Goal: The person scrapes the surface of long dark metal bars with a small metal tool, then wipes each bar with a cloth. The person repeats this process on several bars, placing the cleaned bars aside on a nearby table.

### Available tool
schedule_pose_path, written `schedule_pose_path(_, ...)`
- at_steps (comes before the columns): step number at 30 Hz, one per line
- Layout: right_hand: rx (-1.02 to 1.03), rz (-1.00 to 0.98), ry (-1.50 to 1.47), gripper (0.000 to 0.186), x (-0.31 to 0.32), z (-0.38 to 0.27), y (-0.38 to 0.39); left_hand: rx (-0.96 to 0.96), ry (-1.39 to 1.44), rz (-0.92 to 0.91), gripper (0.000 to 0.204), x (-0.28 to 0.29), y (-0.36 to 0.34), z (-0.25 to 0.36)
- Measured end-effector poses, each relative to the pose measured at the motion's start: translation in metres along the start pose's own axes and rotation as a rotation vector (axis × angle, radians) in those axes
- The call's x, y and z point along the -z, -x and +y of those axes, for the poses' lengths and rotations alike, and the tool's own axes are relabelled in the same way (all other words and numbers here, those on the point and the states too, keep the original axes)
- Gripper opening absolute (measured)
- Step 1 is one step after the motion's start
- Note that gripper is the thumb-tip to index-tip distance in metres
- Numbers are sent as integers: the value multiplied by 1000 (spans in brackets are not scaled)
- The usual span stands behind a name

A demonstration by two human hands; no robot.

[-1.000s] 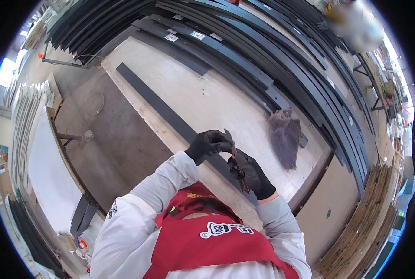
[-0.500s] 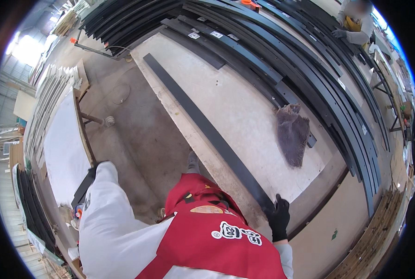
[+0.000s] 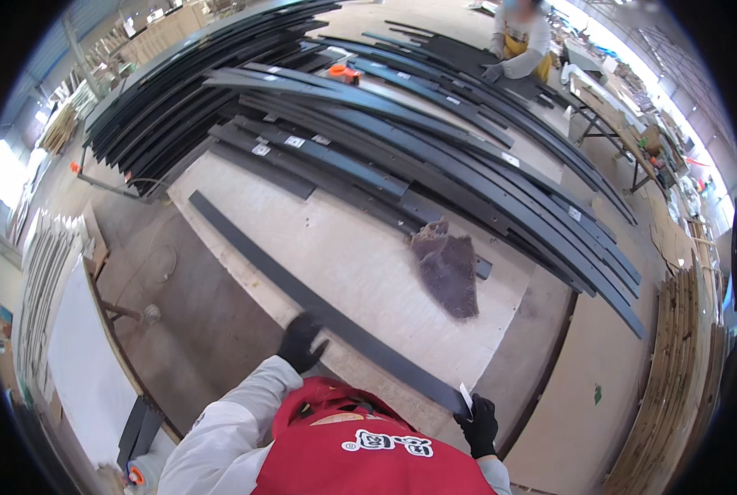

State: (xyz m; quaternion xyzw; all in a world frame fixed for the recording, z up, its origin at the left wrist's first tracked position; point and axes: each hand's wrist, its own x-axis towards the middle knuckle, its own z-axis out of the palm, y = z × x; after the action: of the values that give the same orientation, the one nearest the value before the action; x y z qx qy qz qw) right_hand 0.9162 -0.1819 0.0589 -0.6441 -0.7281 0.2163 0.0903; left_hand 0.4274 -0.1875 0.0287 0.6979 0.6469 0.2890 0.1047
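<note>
A long, narrow dark board (image 3: 302,294) lies slantwise along the near edge of a pale worktable (image 3: 360,272). My left hand (image 3: 302,341), in a black glove, is at the board's near side around its middle; its fingers are blurred, and whether they touch the board I cannot tell. At the board's right end is my right hand (image 3: 480,426), also black-gloved, its fingers closed on a small white slip (image 3: 466,398) that sticks up past them. A worn purple-brown cloth (image 3: 447,271) rests on the table beyond the board.
Stacks of dark boards (image 3: 434,157), some with white labels, fill the far side. An orange tool (image 3: 343,73) lies among them. Across the stacks, a co-worker (image 3: 521,41) in gloves handles boards. A white-topped table (image 3: 92,363) stands left, stacked wooden strips (image 3: 661,388) right.
My left hand has come from the white-topped table on the left over to the dark board. A white slip now shows at my right hand. The view has shifted, showing more of the far side.
</note>
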Motion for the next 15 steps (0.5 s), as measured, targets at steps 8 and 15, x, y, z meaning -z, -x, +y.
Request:
schedule_pose_path(8, -30, 8, -237, 76, -22, 42, 11, -397, -360, -522, 85, -49, -68, 37)
schedule_pose_path(15, -65, -173, -432, 52, 17, -11, -17, -651, -223, -446, 70, -17, -93, 6)
